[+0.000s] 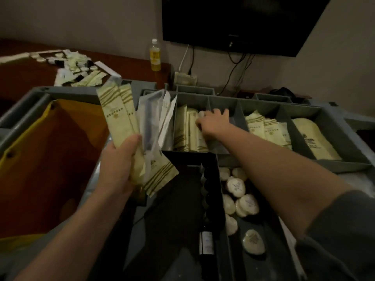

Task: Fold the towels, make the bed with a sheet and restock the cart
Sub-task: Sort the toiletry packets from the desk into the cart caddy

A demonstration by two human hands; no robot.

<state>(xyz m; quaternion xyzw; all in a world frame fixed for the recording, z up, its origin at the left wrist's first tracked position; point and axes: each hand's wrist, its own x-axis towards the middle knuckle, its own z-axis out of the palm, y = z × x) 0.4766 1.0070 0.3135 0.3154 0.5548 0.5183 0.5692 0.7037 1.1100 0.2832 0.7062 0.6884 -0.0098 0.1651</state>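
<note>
Cart tray [332, 118], grey plastic w/ dividers, fills the middle of view. Left hand [119, 159] grips a bundle of cream sachets [117, 116], thumb across the front. The sachets fan upward and a couple stick out below the palm. Bundle is held over the tray's left end, just in front of the clear packets [162, 116] standing in the leftmost compt. Right hand [213, 123] reaches into the 2nd compt, fingers bent down onto the upright row of sachets [185, 132] stored there. Can't tell if it pinches one or only presses on them. 3rd compt has more cream packets [265, 128], 4th a flat cream pouch [312, 138]. Nearer, a lower bin holds round wrapped soaps [236, 187]. A dark bottle [206, 242] sits in the black slot just left of them. Orange-yellow bag [50, 155] hangs open at the cart's left. Behind is a wooden table [30, 78] w/ scattered amenities [79, 67], a bottle of yellow liquid [155, 55] at its far corner, and a TV [233, 21] on the wall.
</note>
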